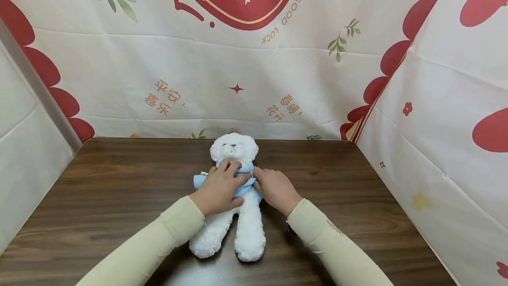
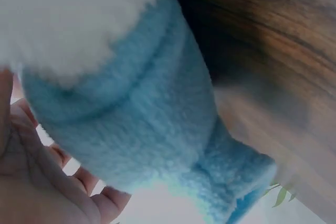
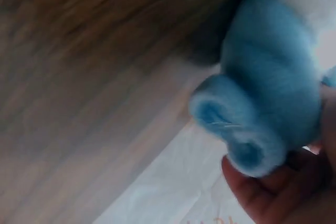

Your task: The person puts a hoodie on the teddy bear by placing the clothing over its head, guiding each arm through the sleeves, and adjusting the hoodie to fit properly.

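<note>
A white plush bear (image 1: 250, 233) lies on its back on the table, head toward the far side and legs toward me. It wears a light blue fleece top (image 2: 142, 103), which leaves the furry legs bare. My left hand (image 1: 222, 188) rests across the chest, its fingers loosely bent over the top. On the other side, my right hand (image 1: 278, 189) pinches the top near the bear's side. In the right wrist view, fingers (image 3: 247, 187) curl beside a blue sleeve (image 3: 223, 106) with its hollow opening showing. Another sleeve (image 1: 198, 182) sticks out left of the left hand.
The dark wood-grain table (image 1: 119, 180) runs back to a printed cloth (image 1: 190, 65) hanging behind it. Another cloth panel (image 1: 436, 144) stands along the right edge, and a pale one (image 1: 28, 136) along the left.
</note>
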`<state>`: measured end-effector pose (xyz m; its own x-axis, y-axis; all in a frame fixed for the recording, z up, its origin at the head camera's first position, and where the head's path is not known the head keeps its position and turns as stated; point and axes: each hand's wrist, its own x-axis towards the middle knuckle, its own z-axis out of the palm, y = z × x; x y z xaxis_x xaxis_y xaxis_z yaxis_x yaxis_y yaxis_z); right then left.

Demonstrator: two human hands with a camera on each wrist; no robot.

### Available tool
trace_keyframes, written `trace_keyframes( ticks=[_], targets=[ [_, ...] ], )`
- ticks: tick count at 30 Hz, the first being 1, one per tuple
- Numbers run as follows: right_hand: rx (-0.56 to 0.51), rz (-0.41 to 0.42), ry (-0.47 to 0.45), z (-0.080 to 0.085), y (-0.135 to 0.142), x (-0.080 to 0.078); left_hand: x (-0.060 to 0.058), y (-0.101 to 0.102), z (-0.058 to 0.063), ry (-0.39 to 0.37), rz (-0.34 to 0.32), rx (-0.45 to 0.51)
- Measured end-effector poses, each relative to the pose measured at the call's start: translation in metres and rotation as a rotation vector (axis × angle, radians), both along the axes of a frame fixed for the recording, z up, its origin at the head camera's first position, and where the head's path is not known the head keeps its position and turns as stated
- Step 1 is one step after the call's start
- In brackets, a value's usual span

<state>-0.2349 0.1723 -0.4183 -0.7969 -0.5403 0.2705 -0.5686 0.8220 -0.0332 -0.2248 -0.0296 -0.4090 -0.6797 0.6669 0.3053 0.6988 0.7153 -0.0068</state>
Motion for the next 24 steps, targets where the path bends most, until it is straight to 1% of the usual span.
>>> trace_keyframes(
  ticks=[2,4,5,7,10,12,15,18,20,22,23,24],
  targets=[
    [0.010,-0.004,0.037,-0.002,0.000,-0.002,0.000,-0.001,0.001,-0.009,-0.010,0.003],
    [0.000,0.011,0.033,-0.002,0.000,-0.002,0.000,-0.001,0.002,-0.016,-0.020,0.007],
    [-0.005,0.021,0.018,-0.003,-0.001,-0.002,0.000,-0.002,0.003,-0.020,-0.024,0.009],
    [-0.034,0.050,-0.035,-0.002,-0.001,-0.002,0.000,-0.003,0.004,-0.029,-0.026,0.007],
    [-0.046,0.075,-0.112,-0.002,-0.002,-0.002,0.000,-0.003,0.005,-0.046,-0.022,0.003],
    [-0.027,0.066,-0.122,-0.003,-0.003,-0.003,0.001,-0.004,0.005,-0.056,-0.018,0.002],
    [0.028,0.020,-0.073,-0.003,-0.004,-0.004,0.002,-0.004,0.005,-0.062,-0.017,-0.005],
    [0.086,-0.023,0.029,0.000,-0.004,-0.004,0.002,-0.003,0.006,-0.056,-0.019,-0.014],
    [0.117,-0.028,0.091,0.002,-0.004,-0.005,0.002,-0.003,0.007,-0.046,-0.024,-0.016],
    [0.128,-0.013,0.101,0.005,-0.002,-0.005,0.002,-0.002,0.008,-0.042,-0.032,-0.018],
    [0.125,0.000,0.072,0.006,0.000,-0.005,0.002,-0.002,0.009,-0.044,-0.036,-0.020],
    [0.111,0.016,0.021,0.008,0.002,-0.006,0.002,-0.002,0.009,-0.047,-0.037,-0.024]
  ],
)
